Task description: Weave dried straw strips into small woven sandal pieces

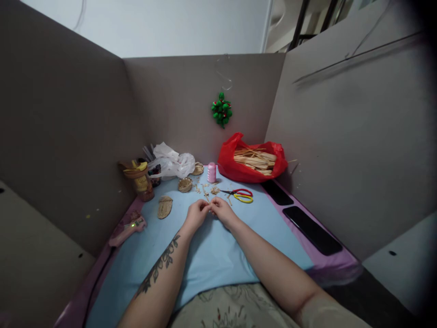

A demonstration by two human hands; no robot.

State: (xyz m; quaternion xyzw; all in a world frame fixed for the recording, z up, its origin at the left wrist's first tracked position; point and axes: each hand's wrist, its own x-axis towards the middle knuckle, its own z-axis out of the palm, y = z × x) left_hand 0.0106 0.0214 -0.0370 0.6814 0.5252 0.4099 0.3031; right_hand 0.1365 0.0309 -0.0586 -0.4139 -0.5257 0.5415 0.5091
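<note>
My left hand [198, 214] and my right hand [221, 210] meet over the blue cloth, fingertips pinched together. A thin straw strip [206, 195] rises from between them; its lower part is hidden by the fingers. Just beyond lie small straw scraps [215, 190]. Scissors [243, 195] with one red and one yellow handle rest right of the scraps, blades pointing left. A pink spool of thread [211, 173] stands behind. To the left are a small woven straw basket [185, 185] and a flat woven straw piece [165, 207].
A red plastic bag [227, 163] full of dry straw sits at the back right. Two dark phones [312, 230] lie along the right edge. On the left are a pink glue gun [128, 231], a jar [145, 187] and a white plastic bag [174, 163]. Grey panels [184, 100] enclose the table.
</note>
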